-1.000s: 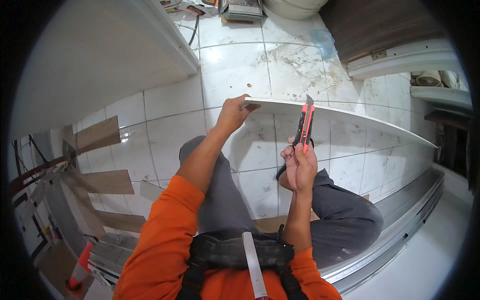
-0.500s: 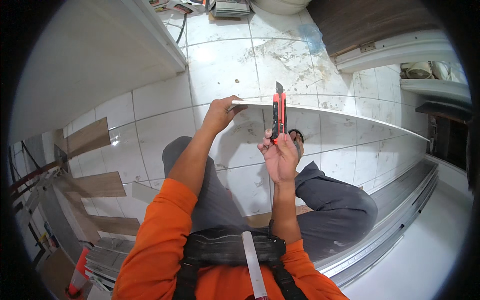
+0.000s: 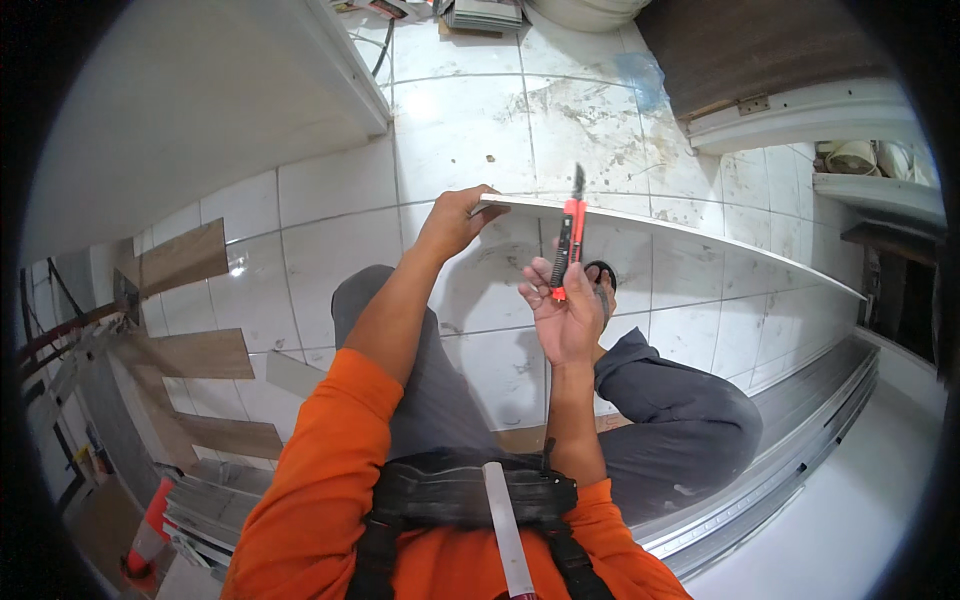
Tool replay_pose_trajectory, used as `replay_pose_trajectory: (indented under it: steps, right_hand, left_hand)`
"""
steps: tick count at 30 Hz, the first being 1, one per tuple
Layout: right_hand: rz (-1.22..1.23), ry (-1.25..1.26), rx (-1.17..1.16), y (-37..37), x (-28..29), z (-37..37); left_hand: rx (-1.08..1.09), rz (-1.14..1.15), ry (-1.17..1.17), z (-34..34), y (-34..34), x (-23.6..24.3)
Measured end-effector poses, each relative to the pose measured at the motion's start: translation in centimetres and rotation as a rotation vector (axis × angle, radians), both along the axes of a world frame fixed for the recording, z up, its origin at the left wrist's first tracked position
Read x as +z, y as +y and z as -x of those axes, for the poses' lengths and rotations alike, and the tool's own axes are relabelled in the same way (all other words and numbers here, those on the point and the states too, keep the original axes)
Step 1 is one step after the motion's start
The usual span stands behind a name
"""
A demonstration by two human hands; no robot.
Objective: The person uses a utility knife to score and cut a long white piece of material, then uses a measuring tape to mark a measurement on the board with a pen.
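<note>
A long, thin white board [image 3: 660, 220] is seen nearly edge-on, running from the middle of the view off to the right. At its left end, my left hand [image 3: 455, 225] is closed around it, thumb and fingers on either side. My right hand [image 3: 563, 318], palm turned up, holds a red and black utility knife [image 3: 570, 245] by the lower part of its handle. Its dark blade is out and points away from me, overlapping the board's far edge in the view. I cannot tell whether the knife touches the board.
Wood-look planks [image 3: 205, 355] lie on the white tile floor at left. Stacked grey strips [image 3: 740, 460] run along the right, and a traffic cone [image 3: 150, 530] stands lower left. A white panel [image 3: 200, 110] rises at upper left; a brown door [image 3: 760, 55] is at upper right.
The utility knife has turned in my right hand, now leaning slightly right with its handle lower in the palm. My left hand keeps its hold on the board. The whole view has shifted slightly.
</note>
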State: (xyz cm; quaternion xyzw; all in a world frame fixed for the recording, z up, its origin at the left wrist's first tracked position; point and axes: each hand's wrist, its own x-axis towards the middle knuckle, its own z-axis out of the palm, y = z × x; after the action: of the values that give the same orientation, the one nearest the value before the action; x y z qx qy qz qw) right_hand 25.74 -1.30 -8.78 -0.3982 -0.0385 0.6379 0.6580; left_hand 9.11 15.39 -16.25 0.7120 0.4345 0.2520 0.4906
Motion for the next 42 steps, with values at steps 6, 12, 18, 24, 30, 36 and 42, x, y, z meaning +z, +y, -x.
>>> replay_pose_trajectory:
  steps: [6,12,18,24,30,36,42]
  right_hand:
    - [0.053,-0.297,0.099,1.3,0.7,3.3]
    - [0.172,-0.841,0.162,2.4,0.9,5.0]
    - [0.027,-1.289,0.090,3.2,0.4,8.6]
    - [0.200,-1.075,0.104,3.6,2.5,8.3]
    - [-0.076,-1.301,0.039,3.4,0.4,9.5]
    - [-0.038,-1.298,0.052,3.4,0.2,9.4]
    - [0.029,-1.294,0.058,3.6,0.2,9.2]
  left_hand:
    - [0.028,-0.021,-0.071,0.1,0.1,-0.3]
    - [0.003,-0.035,-0.052,0.2,0.2,0.0]
    - [-0.013,-0.061,-0.073,0.2,0.2,-0.4]
    - [-0.003,-0.062,-0.049,0.3,0.2,-0.3]
    - [-0.002,0.054,-0.047,0.5,0.4,-0.2]
    - [-0.070,0.078,0.025,0.6,0.6,0.8]
    - [-0.025,-0.055,-0.045,0.7,0.5,-0.6]
